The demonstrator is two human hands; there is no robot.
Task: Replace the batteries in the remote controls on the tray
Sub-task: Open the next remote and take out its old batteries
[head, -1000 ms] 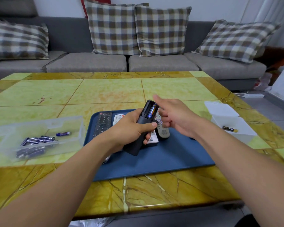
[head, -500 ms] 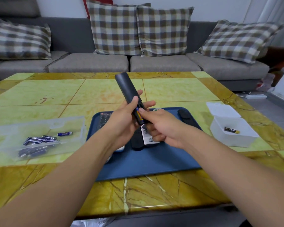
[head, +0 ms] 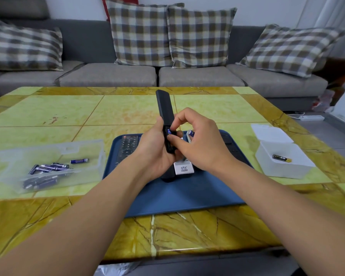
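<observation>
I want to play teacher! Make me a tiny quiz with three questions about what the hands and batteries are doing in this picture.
1. True or false: the left hand holds the black remote up off the blue tray.
2. Which box holds just one battery? A) the clear box on the left, B) the white box on the right.
3. Fill in: the right hand has its thumb at the remote's open battery ____.

Key: 1 true. 2 B; the single battery lies there, while the loose batteries lie in the clear box. 3 compartment.
</observation>
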